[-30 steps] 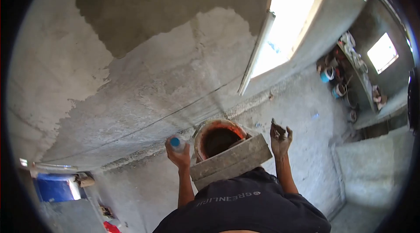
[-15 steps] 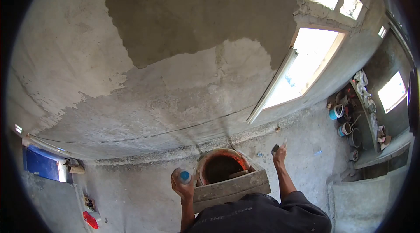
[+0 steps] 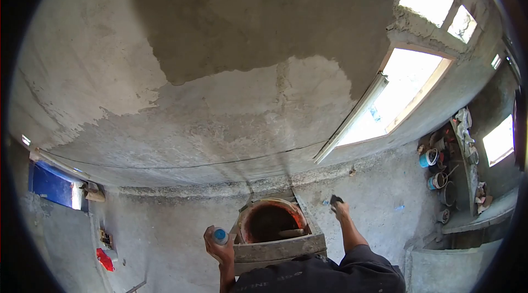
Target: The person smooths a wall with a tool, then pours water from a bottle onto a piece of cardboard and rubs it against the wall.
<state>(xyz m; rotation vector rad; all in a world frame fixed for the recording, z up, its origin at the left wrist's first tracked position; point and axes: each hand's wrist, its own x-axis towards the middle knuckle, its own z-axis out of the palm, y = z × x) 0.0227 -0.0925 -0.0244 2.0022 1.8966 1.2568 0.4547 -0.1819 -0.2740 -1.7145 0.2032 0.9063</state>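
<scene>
My left hand (image 3: 215,247) is wrapped round a bottle with a blue cap (image 3: 220,234), held upright just left of a round tub (image 3: 246,217). The tub has an orange-red inner side and dark contents, with a stick-like handle (image 3: 293,233) lying at its lower right edge. Out to the right of the tub, my right hand (image 3: 342,213) is closed on a small dark object (image 3: 336,200); its kind is too small to make out. A grey board (image 3: 278,249) runs along the tub's near side, in front of my dark shirt.
The wall (image 3: 231,111) ahead carries a large darker, damp-looking patch (image 3: 258,18). A cable (image 3: 220,162) crosses it low down. A bright window opening (image 3: 404,92) is at right, with several buckets (image 3: 437,181) beyond. A red item (image 3: 104,260) lies at lower left.
My right hand has moved left and lower, nearer the tub, and the dark object has turned. My left hand still holds the bottle, slightly lower in view. The whole view has shifted a little.
</scene>
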